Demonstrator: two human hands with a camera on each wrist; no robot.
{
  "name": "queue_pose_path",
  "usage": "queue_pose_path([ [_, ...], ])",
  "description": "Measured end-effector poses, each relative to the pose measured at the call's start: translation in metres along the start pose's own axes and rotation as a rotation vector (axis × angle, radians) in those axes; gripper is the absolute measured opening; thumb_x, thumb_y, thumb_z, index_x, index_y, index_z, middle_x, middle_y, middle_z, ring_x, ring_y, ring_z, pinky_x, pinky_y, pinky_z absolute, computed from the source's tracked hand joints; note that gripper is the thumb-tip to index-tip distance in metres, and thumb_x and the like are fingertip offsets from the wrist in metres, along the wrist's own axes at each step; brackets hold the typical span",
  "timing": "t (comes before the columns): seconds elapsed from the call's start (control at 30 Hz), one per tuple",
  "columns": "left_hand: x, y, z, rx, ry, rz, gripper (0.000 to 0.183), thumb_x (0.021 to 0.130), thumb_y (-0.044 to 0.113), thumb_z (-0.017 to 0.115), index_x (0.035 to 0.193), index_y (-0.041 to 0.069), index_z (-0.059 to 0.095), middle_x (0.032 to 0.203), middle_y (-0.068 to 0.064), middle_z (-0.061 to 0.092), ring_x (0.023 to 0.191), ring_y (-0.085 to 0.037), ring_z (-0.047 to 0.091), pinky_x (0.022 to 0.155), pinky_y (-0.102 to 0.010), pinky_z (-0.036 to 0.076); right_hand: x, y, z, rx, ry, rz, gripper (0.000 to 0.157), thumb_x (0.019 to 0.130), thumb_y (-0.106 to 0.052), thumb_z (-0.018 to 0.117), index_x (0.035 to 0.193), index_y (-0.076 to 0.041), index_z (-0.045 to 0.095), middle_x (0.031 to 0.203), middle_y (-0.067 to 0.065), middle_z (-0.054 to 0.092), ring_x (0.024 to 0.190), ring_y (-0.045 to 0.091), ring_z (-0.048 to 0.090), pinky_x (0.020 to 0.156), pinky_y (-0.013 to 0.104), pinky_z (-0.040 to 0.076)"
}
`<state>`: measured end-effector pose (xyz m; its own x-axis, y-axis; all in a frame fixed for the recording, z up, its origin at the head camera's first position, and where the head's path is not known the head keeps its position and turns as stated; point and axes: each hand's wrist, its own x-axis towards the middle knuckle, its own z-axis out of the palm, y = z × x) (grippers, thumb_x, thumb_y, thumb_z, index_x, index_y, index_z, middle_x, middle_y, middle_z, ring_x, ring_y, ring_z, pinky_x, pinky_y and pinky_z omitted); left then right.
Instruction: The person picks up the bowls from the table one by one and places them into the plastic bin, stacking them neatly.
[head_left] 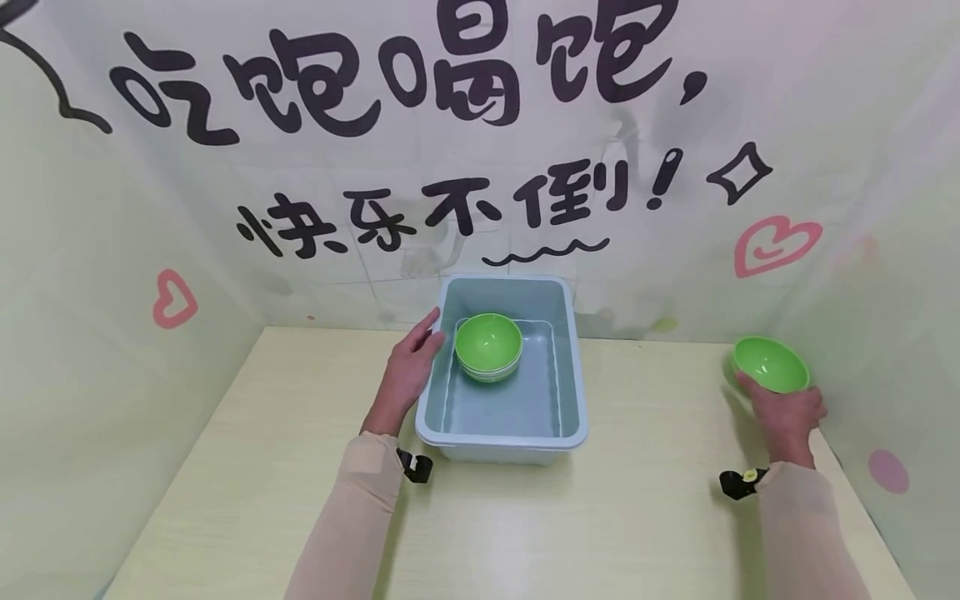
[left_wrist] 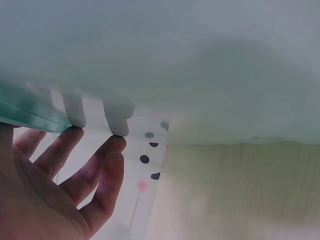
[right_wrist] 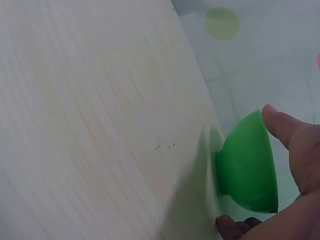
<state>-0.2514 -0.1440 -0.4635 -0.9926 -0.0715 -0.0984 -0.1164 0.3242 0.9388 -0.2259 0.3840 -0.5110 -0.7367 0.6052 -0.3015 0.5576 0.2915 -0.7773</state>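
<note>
A light blue plastic tub (head_left: 501, 450) stands on the table, with a green bowl (head_left: 489, 343) nested on a small stack of bowls inside it. My left hand (head_left: 408, 371) rests at the tub's left side; in the left wrist view, its fingertips (left_wrist: 120, 142) touch the outer wall. Far to the right, my right hand (head_left: 787, 414) holds another green bowl (head_left: 772, 365). Its thumb (right_wrist: 282, 125) lies at the bowl's rim, and the other fingers reach around the lower side. This bowl is upright, close to the tabletop.
The pale wooden table (head_left: 645, 517) meets a printed backdrop (head_left: 510, 167) behind the tub. Side panels (head_left: 892, 375) rise at left and right, the right one close beside my right hand.
</note>
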Motion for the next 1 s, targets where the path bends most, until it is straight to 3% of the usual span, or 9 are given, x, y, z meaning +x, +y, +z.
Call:
queue_pose_path([
  [0.23,0.0004,0.0003,-0.0006,-0.001,-0.004,-0.001,0.049,0.107,0.043,0.049,0.155,0.044,0.038,0.166,-0.006,0.036,0.155,-0.028,0.032,0.126,-0.05,0.029,-0.0004,-0.0036,-0.0004,0.026,-0.033,0.015,0.129,0.086,-0.066,0.066,0.158,0.001,-0.018,0.167,0.028,-0.008,0.155,0.049,0.005,0.127,0.063,0.016],
  [0.67,0.0007,0.0004,0.0011,-0.007,-0.007,-0.004,0.05,0.107,0.043,0.049,0.155,0.044,0.039,0.166,-0.005,0.036,0.156,-0.027,0.032,0.126,-0.049,0.029,0.0048,-0.0035,0.0026,-0.016,-0.007,0.025,0.126,0.086,-0.064,0.064,0.158,-0.003,-0.02,0.167,0.027,-0.004,0.154,0.049,0.009,0.126,0.063,0.02],
  [1.0,-0.0001,0.0002,-0.0008,-0.006,-0.002,-0.006,0.05,0.107,0.044,0.049,0.155,0.044,0.039,0.166,-0.005,0.036,0.157,-0.027,0.03,0.126,-0.05,0.03,0.0084,-0.0012,0.0075,0.035,0.011,0.027,0.127,0.085,-0.062,0.067,0.159,-0.008,-0.022,0.168,0.025,-0.005,0.155,0.048,0.006,0.126,0.063,0.019],
])
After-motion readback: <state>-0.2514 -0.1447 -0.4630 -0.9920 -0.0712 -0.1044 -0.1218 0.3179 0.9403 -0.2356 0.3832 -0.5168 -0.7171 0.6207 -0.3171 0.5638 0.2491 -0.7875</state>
